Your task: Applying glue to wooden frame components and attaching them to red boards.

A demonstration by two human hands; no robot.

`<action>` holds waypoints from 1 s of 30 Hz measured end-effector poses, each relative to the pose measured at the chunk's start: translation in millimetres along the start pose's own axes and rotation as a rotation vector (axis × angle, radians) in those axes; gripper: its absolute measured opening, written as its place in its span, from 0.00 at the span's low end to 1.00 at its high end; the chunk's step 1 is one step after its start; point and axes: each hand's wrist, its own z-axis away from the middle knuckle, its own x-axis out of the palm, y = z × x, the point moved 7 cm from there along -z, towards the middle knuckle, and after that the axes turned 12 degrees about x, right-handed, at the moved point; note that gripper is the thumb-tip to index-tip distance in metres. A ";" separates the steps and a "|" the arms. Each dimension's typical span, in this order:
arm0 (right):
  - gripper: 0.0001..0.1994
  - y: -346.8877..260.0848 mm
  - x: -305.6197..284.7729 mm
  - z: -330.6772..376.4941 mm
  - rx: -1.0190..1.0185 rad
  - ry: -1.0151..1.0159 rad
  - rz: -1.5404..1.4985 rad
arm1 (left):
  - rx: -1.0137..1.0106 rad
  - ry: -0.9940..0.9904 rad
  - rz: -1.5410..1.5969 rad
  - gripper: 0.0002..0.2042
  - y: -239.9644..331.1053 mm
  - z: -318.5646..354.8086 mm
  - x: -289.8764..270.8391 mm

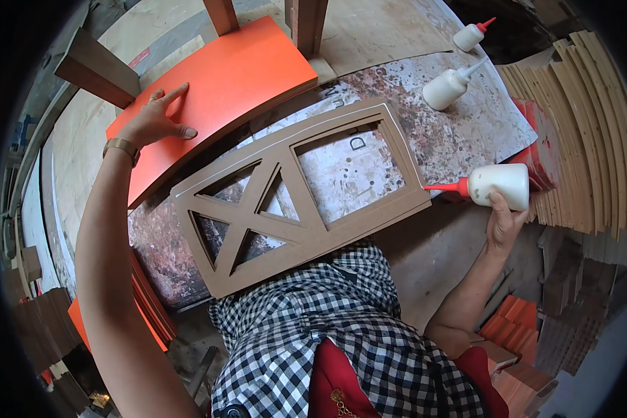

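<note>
**Glue bottle at the right end of the frame, left hand on the orange panel**

The left hand lies flat and open on the orange panel, fingers spread, near the panel's left end. It grips nothing; it only presses down on the surface. The panel is curved and runs from lower left to upper right on the table. Its lower edge is just beside the upper rail of the frame.

The frame is brown, with an arched top and crossed bars inside. It lies flat on the table in front of the person, and its long axis goes also from lower left to upper right, almost parallel with the panel.

The right hand holds a white glue bottle from below, fingers closed around its body. The bottle lies nearly horizontal and its red nozzle points left, to the right end of the frame. The tip is just beside that end, but I cannot tell if it touches. So the right hand is the nearer one to the frame, and the frame lies to the left of it.

Two more bottles stand further back on the table, well apart from both hands. Stacked wooden strips are on the far right.
</note>
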 end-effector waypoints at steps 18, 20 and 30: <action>0.30 21.0 99.5 45.3 0.164 -0.443 -0.242 | 0.025 0.013 0.015 0.47 -1.1 3.0 0.2; 0.30 25.6 116.5 54.1 0.180 -0.473 -0.234 | 0.046 0.015 -0.011 0.48 1.6 -1.1 1.7; 0.38 37.8 210.0 105.8 0.305 -0.670 -0.136 | 0.291 -0.211 0.121 0.42 -39.7 -39.1 31.7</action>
